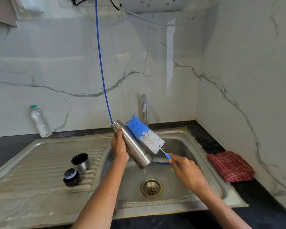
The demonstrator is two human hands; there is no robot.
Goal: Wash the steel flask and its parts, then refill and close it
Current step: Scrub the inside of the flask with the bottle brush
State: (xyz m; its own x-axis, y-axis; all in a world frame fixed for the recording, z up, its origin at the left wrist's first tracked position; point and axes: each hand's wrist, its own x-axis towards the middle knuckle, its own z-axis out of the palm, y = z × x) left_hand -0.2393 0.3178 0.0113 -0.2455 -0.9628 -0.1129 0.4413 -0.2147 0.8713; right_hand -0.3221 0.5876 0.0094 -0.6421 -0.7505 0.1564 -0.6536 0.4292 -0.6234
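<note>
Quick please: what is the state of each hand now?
Left hand: grips the steel flask.
Right hand: holds the bottle brush by its handle.

This is a home kitchen. A steel sink (185,134) with a ribbed draining board on its left side is set into a dark counter (262,204), in a corner of white marble-pattern walls. Behind the sink stands a small chrome tap (144,109). On the draining board, left of the sink, lie a cup (80,161) and a stopper (71,177). Further left of the sink, against the wall, stands a plastic water bottle (40,121). Right of the sink a red checked cloth (230,166) lies on the counter. Above the sink, a blue hose (101,68) hangs down from a white appliance (158,4) on the wall.
</note>
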